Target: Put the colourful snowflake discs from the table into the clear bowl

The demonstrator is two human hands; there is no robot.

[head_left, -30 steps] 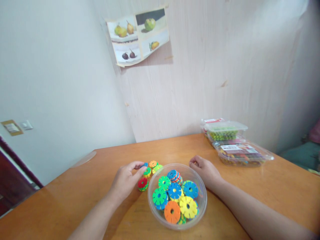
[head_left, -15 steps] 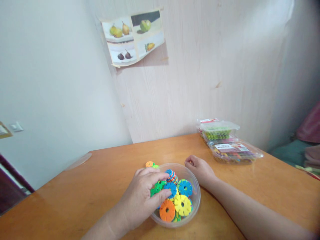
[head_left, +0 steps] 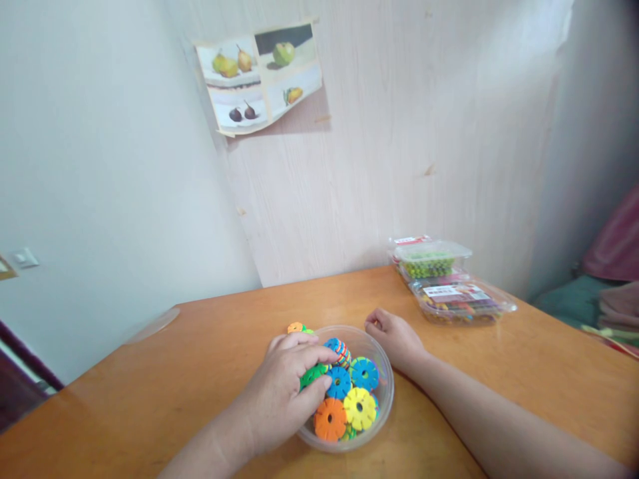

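Note:
A clear round plastic bowl [head_left: 387,399] holds several slotted plastic discs, among them an orange disc [head_left: 330,419], a yellow disc [head_left: 360,408] and two blue ones [head_left: 364,374]. My left hand [head_left: 289,379] reaches over the bowl's left side, thumb and fingers apart. Green discs [head_left: 313,374] lie in the gap between them, partly covered by the hand. Beyond the fingers sits a striped stack of discs [head_left: 339,351]. My right hand [head_left: 394,336] rests on the table against the bowl's far right side, its fingers loosely curled in with nothing visible in them.
Behind the bowl an orange disc [head_left: 296,327] and a green one lie on the wooden table [head_left: 214,359]. Clear lidded boxes [head_left: 462,303] of colourful pieces stand at the back right. A clear round lid [head_left: 152,324] lies at the left edge. Fruit pictures [head_left: 259,80] hang on the wall.
My left thumb has drawn back slightly to the left, off the blue disc's middle. The right hand stays put. The whole view has shifted a little.

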